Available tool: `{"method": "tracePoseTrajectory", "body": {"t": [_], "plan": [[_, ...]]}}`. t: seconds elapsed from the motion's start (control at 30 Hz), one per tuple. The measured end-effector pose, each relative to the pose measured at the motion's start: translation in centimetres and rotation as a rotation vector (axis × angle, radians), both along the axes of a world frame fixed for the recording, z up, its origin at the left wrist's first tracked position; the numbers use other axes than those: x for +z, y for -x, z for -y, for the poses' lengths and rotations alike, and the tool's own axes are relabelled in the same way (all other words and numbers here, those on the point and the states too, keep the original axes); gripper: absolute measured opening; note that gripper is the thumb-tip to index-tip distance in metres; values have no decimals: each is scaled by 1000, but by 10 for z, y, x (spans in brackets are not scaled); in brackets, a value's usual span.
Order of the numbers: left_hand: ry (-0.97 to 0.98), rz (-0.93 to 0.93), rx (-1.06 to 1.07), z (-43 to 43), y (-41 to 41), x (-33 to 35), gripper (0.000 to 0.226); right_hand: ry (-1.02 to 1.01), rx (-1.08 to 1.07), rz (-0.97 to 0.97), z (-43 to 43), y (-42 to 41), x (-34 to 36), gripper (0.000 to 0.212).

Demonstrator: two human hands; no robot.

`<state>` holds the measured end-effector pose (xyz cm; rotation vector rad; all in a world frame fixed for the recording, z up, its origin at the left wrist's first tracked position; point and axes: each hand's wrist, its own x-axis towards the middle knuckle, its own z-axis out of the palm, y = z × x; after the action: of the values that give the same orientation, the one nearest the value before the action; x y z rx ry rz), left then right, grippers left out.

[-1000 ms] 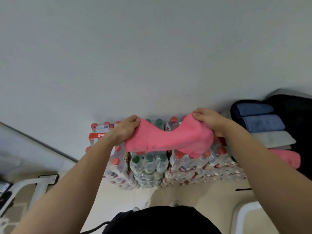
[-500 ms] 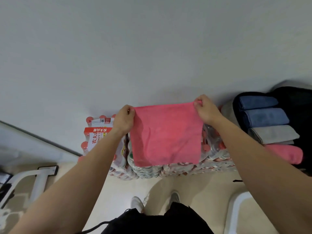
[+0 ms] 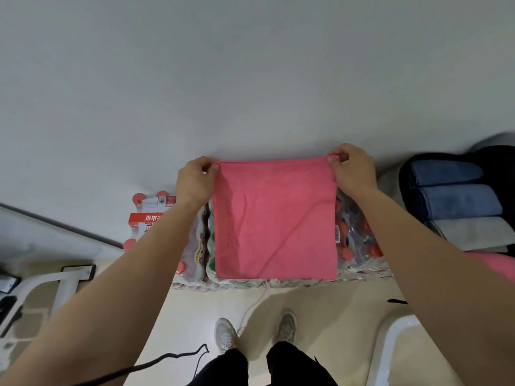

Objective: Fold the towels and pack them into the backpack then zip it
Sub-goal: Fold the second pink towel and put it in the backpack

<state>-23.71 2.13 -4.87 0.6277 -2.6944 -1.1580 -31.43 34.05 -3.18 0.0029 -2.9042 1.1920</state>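
A pink towel point(image 3: 274, 218) hangs flat and spread out in front of me. My left hand point(image 3: 195, 179) pinches its top left corner and my right hand point(image 3: 352, 169) pinches its top right corner. At the right edge stands a black backpack point(image 3: 498, 160), open, with two rolled blue towels point(image 3: 457, 190), a grey towel point(image 3: 473, 232) and a pink towel point(image 3: 496, 267) packed side by side inside it.
Shrink-wrapped packs of water bottles point(image 3: 192, 254) with red and green caps are stacked on the floor against the white wall, behind the towel. A white frame point(image 3: 41, 285) stands at the left, a white curved edge point(image 3: 390, 346) at the lower right. My feet point(image 3: 253, 330) stand on beige floor.
The bunched pink towel has been pulled open and stretched flat between both hands, which moved apart and upward. It now hangs as a full square.
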Motion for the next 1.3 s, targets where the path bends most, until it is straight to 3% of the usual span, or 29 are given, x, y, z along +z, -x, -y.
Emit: {"method": "tracePoseTrajectory", "body": {"t": [0.23,0.33,0.43,0.5,0.57,0.7,0.93,1.13,1.3], "plan": [[-185,44,20,-1,-23,1,10,350,-116,183,-1,-39,-18,15],[-318,102,59,-5,-52,-16,17,307,-124,215,-5,-66,-34,29],[-411,139,152,-9,-80,-35,29,185,-129,209,-12,-89,-49,18],[-342,140,149,-13,-95,-41,16,162,-134,277,-17,-102,-53,10],[-308,148,113,-20,-108,-41,7,149,-119,314,-22,-111,-58,25],[-287,176,50,-27,-128,-39,16,182,-64,305,-31,-129,-58,36],[-213,151,-55,-38,-153,-38,22,163,-4,228,-37,-164,-64,33],[-24,121,-222,-37,-164,-48,37,198,-13,239,-40,-179,-72,34],[63,116,-312,-35,-168,-55,23,133,15,233,-40,-182,-78,31]]}}
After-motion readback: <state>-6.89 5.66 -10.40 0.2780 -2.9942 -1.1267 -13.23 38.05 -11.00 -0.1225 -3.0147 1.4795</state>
